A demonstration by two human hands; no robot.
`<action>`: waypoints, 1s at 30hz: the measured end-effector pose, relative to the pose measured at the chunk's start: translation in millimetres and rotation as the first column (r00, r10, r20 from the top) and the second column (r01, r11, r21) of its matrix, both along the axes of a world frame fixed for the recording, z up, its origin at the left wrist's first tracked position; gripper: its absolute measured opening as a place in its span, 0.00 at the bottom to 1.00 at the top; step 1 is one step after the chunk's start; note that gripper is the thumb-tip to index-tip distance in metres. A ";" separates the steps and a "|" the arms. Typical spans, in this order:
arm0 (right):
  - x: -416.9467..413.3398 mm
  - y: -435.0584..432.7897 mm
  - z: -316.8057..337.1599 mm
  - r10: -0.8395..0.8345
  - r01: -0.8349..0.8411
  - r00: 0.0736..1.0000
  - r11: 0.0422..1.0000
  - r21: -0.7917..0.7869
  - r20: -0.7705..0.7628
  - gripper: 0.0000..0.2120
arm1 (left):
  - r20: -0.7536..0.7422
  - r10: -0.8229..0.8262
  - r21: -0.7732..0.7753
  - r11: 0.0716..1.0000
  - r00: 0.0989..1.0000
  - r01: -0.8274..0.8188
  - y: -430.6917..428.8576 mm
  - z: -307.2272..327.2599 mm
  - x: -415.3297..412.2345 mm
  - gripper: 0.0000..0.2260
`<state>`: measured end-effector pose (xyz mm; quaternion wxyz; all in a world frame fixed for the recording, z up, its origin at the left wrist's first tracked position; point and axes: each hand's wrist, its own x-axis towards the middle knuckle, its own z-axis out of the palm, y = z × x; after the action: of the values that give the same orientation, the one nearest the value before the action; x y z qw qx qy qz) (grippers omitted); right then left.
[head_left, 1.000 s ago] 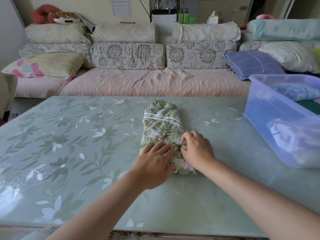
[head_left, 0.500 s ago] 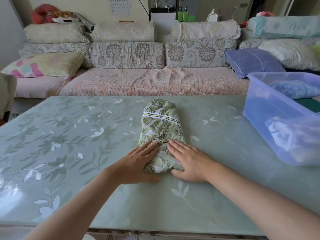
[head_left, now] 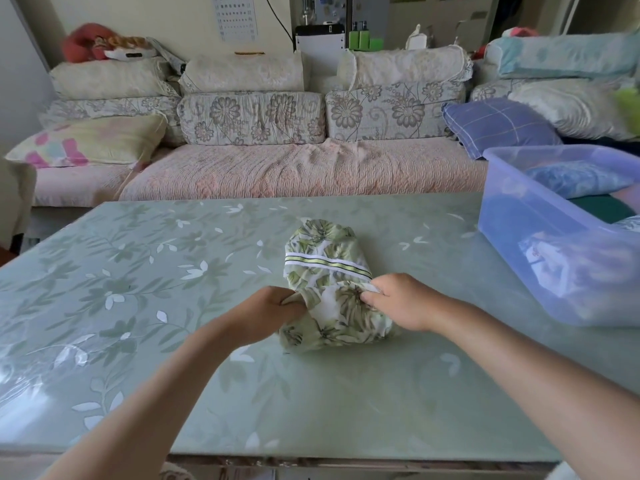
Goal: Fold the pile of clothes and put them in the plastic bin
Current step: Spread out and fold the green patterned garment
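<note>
A green leaf-print garment [head_left: 325, 261], folded into a narrow bundle with a white and green striped band, lies in the middle of the table [head_left: 138, 271]. Its near end is lifted and doubled back over the rest. My left hand [head_left: 268, 311] pinches that raised end on its left side. On the other side my right hand [head_left: 401, 301] grips the same fold. The translucent blue plastic bin [head_left: 519, 209] stands at the table's right edge, holding folded blue and dark green clothes.
The table has a pale green cover with a white leaf pattern. Behind it runs a sofa [head_left: 294, 168] with floral cushions and a blue checked pillow [head_left: 498, 126]. A pink and yellow pillow [head_left: 90, 140] lies at the sofa's left end.
Both hands went from pressing flat on the garment's near end to gripping it at the sides. They have lifted that end and rolled it away from me, over the bundle.
</note>
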<state>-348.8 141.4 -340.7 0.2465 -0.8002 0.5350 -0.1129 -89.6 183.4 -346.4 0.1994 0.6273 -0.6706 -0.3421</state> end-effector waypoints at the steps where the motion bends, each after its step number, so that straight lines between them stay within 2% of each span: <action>1: -1.9 -0.5 -2.3 -0.034 0.034 0.999 0.998 -0.050 0.007 0.20 | 0.023 0.029 -0.011 1.000 0.999 -0.028 -2.4 -0.3 -5.4 0.12; 4: 1.6 -0.4 -9.9 -0.108 0.064 0.986 0.947 -0.315 -0.125 0.18 | 0.259 0.166 -0.208 0.972 0.952 -0.113 -4.0 -1.3 -20.1 0.07; 5: 5.0 -1.3 -12.5 -0.130 0.051 0.976 0.918 -0.394 -0.175 0.16 | 0.331 0.224 -0.329 0.938 0.916 -0.111 -3.5 -4.8 -24.2 0.10; 7: 12.1 -2.7 -16.3 -0.162 0.031 0.960 0.873 -0.487 -0.230 0.13 | 0.387 0.252 -0.555 0.832 0.887 0.005 -0.7 -10.6 -37.2 0.20; 9: 18.0 -5.8 -20.6 -0.175 0.007 0.946 0.852 -0.523 -0.273 0.14 | 0.399 0.163 -0.666 0.727 0.902 0.164 2.9 -13.8 -52.3 0.20; 11: 21.3 -9.0 -23.2 -0.219 0.020 0.924 0.846 -0.533 -0.314 0.15 | 0.485 0.019 -0.590 0.745 0.874 0.311 3.0 -24.8 -58.8 0.22; 13: 20.7 -12.9 -24.6 -0.286 0.075 0.906 0.835 -0.544 -0.313 0.16 | 0.596 -0.077 -0.433 0.808 0.799 0.400 1.1 -42.0 -53.8 0.33; 16: 15.7 -19.3 -29.8 -0.326 0.115 0.894 0.830 -0.546 -0.307 0.17 | 0.591 -0.107 -0.327 0.874 0.799 0.359 -6.0 -64.4 -38.2 0.43; 20: 8.2 -33.1 -35.8 -0.333 0.118 0.918 0.746 -0.655 -0.214 0.12 | 0.546 -0.121 -0.261 0.916 0.829 0.305 -10.7 -65.4 -32.2 0.42; 22: 4.8 -40.5 -37.0 -0.352 0.110 0.917 0.679 -0.726 -0.190 0.18 | 0.573 -0.132 -0.256 0.909 0.809 0.329 -11.7 -63.3 -31.7 0.44; 25: 2.7 -44.7 -36.2 -0.371 0.102 0.904 0.669 -0.736 -0.212 0.19 | 0.615 -0.118 -0.250 0.909 0.780 0.334 -15.0 -63.0 -22.5 0.48; 27: 2.1 -43.5 -35.0 -0.377 0.089 0.896 0.668 -0.739 -0.233 0.16 | 0.648 -0.082 -0.319 0.874 0.758 0.367 -15.9 -60.9 -16.7 0.44; 30: 1.2 -43.4 -33.0 -0.421 0.103 0.872 0.659 -0.745 -0.251 0.12 | 0.715 0.004 -0.424 0.797 0.699 0.429 -15.2 -59.8 -11.3 0.29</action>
<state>-347.6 97.9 -373.7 -0.2166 -0.7493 0.5999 -0.1782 -100.9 168.2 -406.3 0.0702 0.5337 -0.8362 0.1049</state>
